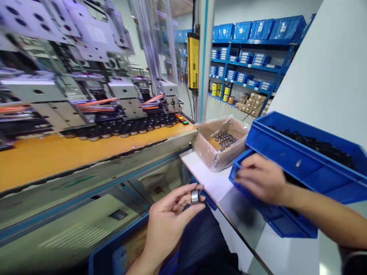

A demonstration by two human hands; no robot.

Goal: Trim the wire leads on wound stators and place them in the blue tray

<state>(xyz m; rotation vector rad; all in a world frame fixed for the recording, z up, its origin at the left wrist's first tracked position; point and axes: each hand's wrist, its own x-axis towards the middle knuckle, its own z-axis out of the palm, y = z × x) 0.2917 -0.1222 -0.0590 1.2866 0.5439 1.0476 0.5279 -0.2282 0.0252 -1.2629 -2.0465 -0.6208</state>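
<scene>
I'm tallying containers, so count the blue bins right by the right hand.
2: the upper blue bin, holding black parts, and the lower blue bin, partly covered by it and the right hand. More could be hidden underneath.

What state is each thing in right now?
Left hand: closed around the metal ring
Metal ring: gripped between thumb and fingers
Right hand: over the lower blue bin; blurred, grip unclear
Upper blue bin: open, black parts inside
Lower blue bin: open, contents mostly hidden
Cardboard box: open, plastic-lined, small metal parts inside
Machine: blurred; running or stopped, can't tell
</scene>
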